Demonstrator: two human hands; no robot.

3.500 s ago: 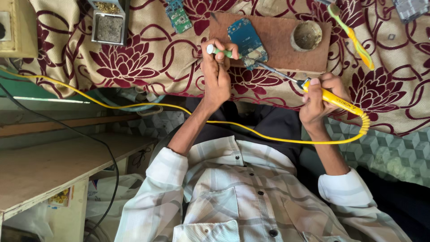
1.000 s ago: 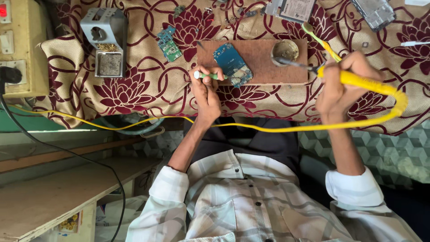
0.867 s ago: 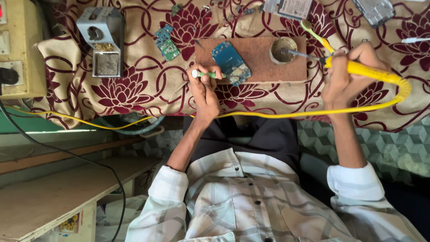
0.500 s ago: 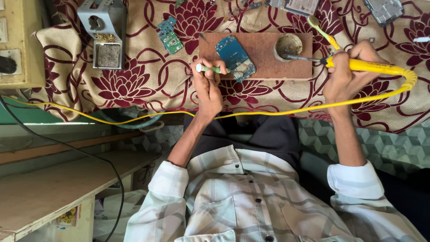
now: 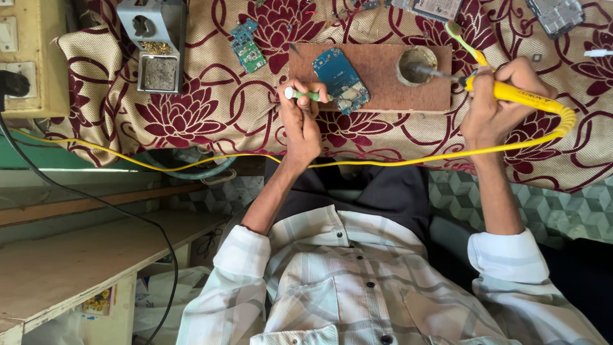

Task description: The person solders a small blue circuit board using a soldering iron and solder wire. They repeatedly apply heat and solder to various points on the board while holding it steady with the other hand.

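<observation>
Soldering iron tip in the tin, right of the board.
Right hand clasps the yellow-handled soldering iron, tip in the small round tin; left hand pinches a green-handled tool beside the blue circuit board.

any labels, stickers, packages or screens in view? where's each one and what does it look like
Sticker: on the wooden bench's side, bottom left; small, yellow and multicoloured.
Dark print band: along the yellow soldering iron in the right hand.
Pale rectangular label: on a phone part at the top edge, cut off.
No lit screen; the left hand holds a plain green-handled tool.
</observation>
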